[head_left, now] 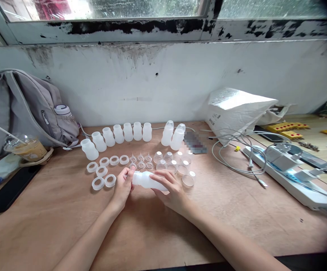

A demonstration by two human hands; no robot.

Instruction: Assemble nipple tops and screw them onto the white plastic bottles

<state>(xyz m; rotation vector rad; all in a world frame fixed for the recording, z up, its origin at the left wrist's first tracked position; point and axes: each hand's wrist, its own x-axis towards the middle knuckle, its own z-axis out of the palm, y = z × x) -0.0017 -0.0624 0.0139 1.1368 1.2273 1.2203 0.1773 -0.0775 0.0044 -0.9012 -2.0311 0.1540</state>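
A frosted white baby bottle (145, 179) lies sideways between my two hands, above the table. My right hand (170, 186) wraps round its base end. At the neck end the fingers of my left hand (124, 184) close on it; whether a ring or teat is under them is hidden. Just left of that hand lie several white screw rings (101, 171). Behind the bottle are several clear teats (141, 165), with several clear domed caps (182, 169) to their right. Farther back stands a row of open bottle bodies (118, 134), and two capped bottles (177, 137) stand right of it.
At the left are a grey backpack (31, 105), an iced drink cup (29, 148) and a black flat object (11, 190). A white bag (231, 113), looped cables (222, 150) and a power strip (301, 188) occupy the right. The wall (118, 82) borders the table's back.
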